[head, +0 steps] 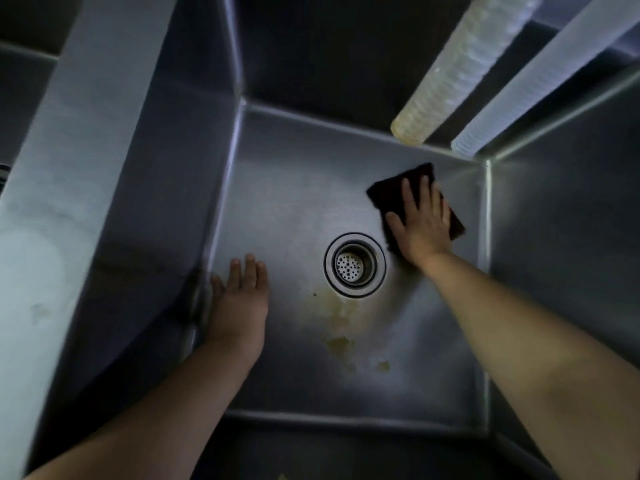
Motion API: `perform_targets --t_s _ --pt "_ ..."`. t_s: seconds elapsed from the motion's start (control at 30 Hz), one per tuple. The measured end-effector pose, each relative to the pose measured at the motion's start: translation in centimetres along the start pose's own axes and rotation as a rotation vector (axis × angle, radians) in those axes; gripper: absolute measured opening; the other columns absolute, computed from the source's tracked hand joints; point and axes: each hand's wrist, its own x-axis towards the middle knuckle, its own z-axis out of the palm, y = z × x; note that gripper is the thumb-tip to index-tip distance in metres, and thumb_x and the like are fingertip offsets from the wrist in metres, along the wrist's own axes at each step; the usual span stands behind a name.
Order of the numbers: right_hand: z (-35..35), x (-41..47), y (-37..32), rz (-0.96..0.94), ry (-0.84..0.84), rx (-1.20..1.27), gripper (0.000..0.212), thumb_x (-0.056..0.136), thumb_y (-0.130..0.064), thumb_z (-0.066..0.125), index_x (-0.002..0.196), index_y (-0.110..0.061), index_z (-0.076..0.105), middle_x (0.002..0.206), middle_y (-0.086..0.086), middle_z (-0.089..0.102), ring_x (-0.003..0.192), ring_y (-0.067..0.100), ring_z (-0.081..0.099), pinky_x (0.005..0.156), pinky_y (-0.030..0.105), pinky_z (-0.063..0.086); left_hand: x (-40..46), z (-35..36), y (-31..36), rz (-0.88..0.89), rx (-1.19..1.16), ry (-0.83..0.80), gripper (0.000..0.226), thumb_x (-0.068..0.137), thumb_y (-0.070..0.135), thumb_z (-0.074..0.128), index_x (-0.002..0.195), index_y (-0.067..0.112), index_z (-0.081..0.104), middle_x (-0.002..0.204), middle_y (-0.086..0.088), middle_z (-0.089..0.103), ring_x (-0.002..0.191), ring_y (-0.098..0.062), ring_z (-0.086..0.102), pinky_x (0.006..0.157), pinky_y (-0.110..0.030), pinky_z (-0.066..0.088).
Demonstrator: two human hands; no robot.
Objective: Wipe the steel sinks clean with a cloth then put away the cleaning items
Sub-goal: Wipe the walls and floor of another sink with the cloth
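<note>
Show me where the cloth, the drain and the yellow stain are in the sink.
cloth (391, 190), head view, bare far corner beyond the fingers.
drain (354, 265), head view, perforated strainer centre.
yellow stain (341, 344), head view, patch nearer than the drain.

We see a deep steel sink (284, 209) with dull, brushed walls and a flat floor, both our hands down inside it. Its round drain (355, 265), ringed in steel with a perforated strainer, lies between our left hand (242, 306) and right hand (420, 230). Yellowish stains (341, 341) mark the floor just nearer us than the drain. A dark cloth (394, 187) lies flat under the right hand's straight fingers, near the far right corner.
</note>
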Motion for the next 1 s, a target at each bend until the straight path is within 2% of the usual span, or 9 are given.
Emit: perform_targets --t_s 0.23,0.4,0.53,0.6,0.77,0.83,0.9,0.93,1.0 --pt "1.8 -7.1 0.8 0.284 -0.056 0.075 0.067 0.096 -0.05 0.027 0.151 -0.023 -0.002 0.158 0.015 -0.008 0.144 0.032 -0.012 0.114 0.045 -0.009 -0.8 -1.3 -0.2 0.01 0.025 -0.036 0.088 0.088 0.016 0.06 0.149 0.006 -0.003 0.158 -0.014 -0.007 0.145 -0.032 0.002 0.115 -0.052 0.017" --pt "1.5 -7.1 -0.9 0.316 -0.117 0.115 0.068 0.096 -0.051 0.027 0.15 -0.024 -0.005 0.157 0.016 -0.013 0.143 0.032 -0.016 0.113 0.046 -0.011 -3.8 -4.4 0.0 0.05 0.091 0.047 0.063 0.086 0.026 0.059 0.14 0.01 0.031 0.146 -0.009 0.033 0.131 -0.026 0.035 0.105 -0.044 0.03" --pt "0.3 -4.1 -3.5 0.232 -0.129 0.106 0.069 0.096 -0.052 0.026 0.15 -0.024 -0.007 0.157 0.016 -0.013 0.143 0.033 -0.016 0.114 0.048 -0.009 -8.4 -6.1 -0.5 0.081 0.023 0.035 0.053 0.09 0.035 0.053 0.137 0.018 0.033 0.138 -0.001 0.043 0.125 -0.022 0.043 0.102 -0.036 0.032" --pt "-0.3 -2.2 -5.5 0.153 -0.116 0.099 0.069 0.096 -0.053 0.026 0.15 -0.024 -0.006 0.157 0.017 -0.013 0.143 0.034 -0.015 0.114 0.049 -0.008 -11.2 -6.2 -1.3 0.077 -0.001 0.087 0.053 0.087 0.044 0.054 0.133 0.022 0.036 0.129 0.002 0.049 0.115 -0.021 0.05 0.092 -0.034 0.039" --pt "-0.9 0.6 -12.1 -0.102 -0.084 0.055 0.07 0.096 -0.054 0.024 0.15 -0.021 -0.007 0.156 0.02 -0.012 0.142 0.039 -0.013 0.113 0.051 -0.008 -15.1 -5.1 -3.6 0.088 -0.152 0.167 0.058 0.047 0.033 0.087 0.098 0.011 0.07 0.082 -0.006 0.07 0.067 -0.028 0.066 0.056 -0.035 0.056" --pt "-0.6 0.5 -15.2 -0.225 -0.085 0.036 0.07 0.096 -0.054 0.023 0.15 -0.022 -0.006 0.156 0.019 -0.013 0.142 0.038 -0.014 0.113 0.05 -0.01 -15.3 -4.5 -3.9 0.082 -0.183 0.109 0.055 0.055 0.036 0.084 0.102 0.013 0.069 0.087 -0.005 0.071 0.074 -0.027 0.068 0.061 -0.037 0.057" --pt "-0.2 -0.5 -17.9 -0.362 -0.084 0.017 0.069 0.095 -0.055 0.023 0.151 -0.025 -0.005 0.157 0.017 -0.011 0.143 0.037 -0.013 0.113 0.05 -0.01 -15.0 -4.0 -3.7 0.03 -0.27 0.015 0.048 0.079 0.046 0.064 0.12 0.023 0.056 0.113 0.0 0.066 0.102 -0.022 0.062 0.084 -0.037 0.052" --pt "0.2 -1.3 -19.1 -0.427 -0.081 0.014 0.069 0.095 -0.056 0.024 0.151 -0.025 -0.003 0.157 0.017 -0.01 0.143 0.036 -0.012 0.113 0.05 -0.009 -14.7 -3.3 -3.8 -0.006 -0.292 0.044 0.047 0.085 0.05 0.053 0.126 0.026 0.049 0.122 0.003 0.06 0.111 -0.02 0.057 0.091 -0.034 0.048" --pt "0.9 -3.2 -20.8 -0.542 -0.069 0.001 0.069 0.094 -0.056 0.025 0.151 -0.027 0.001 0.158 0.016 -0.006 0.144 0.036 -0.009 0.113 0.05 -0.007 -14.1 -2.5 -4.0 -0.058 -0.292 0.032 0.045 0.088 0.051 0.046 0.127 0.029 0.045 0.126 0.005 0.056 0.115 -0.019 0.054 0.093 -0.033 0.046"
